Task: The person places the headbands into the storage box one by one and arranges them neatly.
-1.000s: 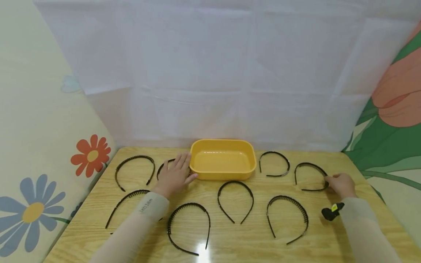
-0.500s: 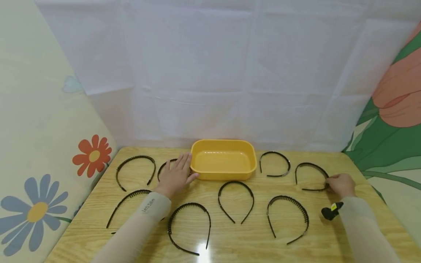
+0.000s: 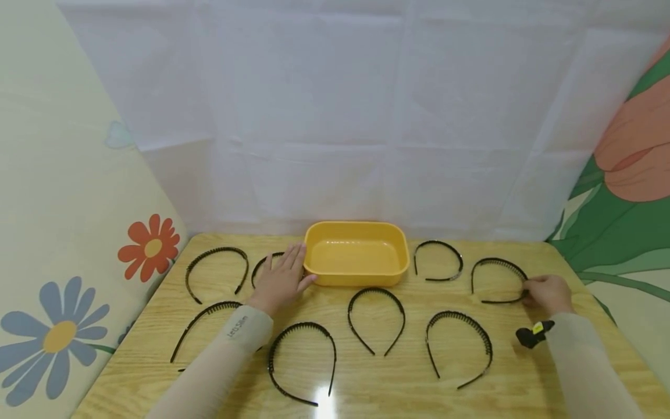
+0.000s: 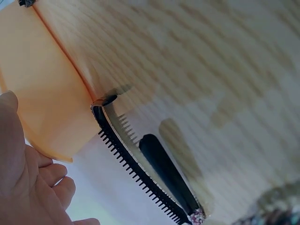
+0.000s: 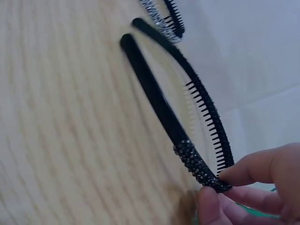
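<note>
My left hand [image 3: 278, 284] lies with straight fingers against the left side of a yellow plastic container [image 3: 357, 274]. That container shows as an orange wall [image 4: 51, 89] in the left wrist view, where a black toothed headband [image 4: 171, 173] lies beside it, partly under my hand in the head view. Far right, my right hand [image 3: 548, 295] pinches the right side of another black headband [image 3: 497, 260] between thumb and fingers. The right wrist view shows dark sparkling stones [image 5: 194, 164] on this headband at the pinch, with comb teeth along its inner edge.
Several more black headbands lie spread over the wooden table [image 3: 387, 390], such as one at front left [image 3: 303, 326], one in the middle [image 3: 374, 290] and one at front right [image 3: 460, 315]. A white cloth [image 3: 309, 116] hangs behind the table.
My right hand has shifted slightly to the right, with the pinched side of the headband following a little. My left hand stays at the container.
</note>
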### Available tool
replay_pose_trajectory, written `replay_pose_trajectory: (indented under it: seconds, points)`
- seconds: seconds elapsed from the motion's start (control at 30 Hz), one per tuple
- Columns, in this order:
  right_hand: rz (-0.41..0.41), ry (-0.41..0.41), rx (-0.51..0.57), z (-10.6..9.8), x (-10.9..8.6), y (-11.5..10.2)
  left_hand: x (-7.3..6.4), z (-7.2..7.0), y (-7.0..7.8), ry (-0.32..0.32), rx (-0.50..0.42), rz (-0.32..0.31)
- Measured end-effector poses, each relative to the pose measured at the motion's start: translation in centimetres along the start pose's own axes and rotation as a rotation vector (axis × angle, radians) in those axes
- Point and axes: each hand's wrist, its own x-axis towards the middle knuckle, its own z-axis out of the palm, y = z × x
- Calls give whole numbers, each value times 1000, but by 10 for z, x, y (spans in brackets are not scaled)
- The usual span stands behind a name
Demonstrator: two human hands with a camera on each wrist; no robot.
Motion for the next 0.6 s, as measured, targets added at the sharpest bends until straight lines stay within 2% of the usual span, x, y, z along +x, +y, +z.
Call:
replay_pose_trajectory:
  seconds: [0.1, 0.3, 0.43, 0.6]
  points:
    - [16, -17, 55, -1, 0, -1, 1, 0, -1, 0, -1, -1]
    - [57, -68, 263, -3, -5, -5, 2, 1, -1, -3, 8, -1]
    - [75, -121, 393, -5, -8, -10, 2, 2, -2, 14, 5, 7]
    - [88, -205, 506, -8, -9, -13, 1, 1, -1, 13, 2, 7]
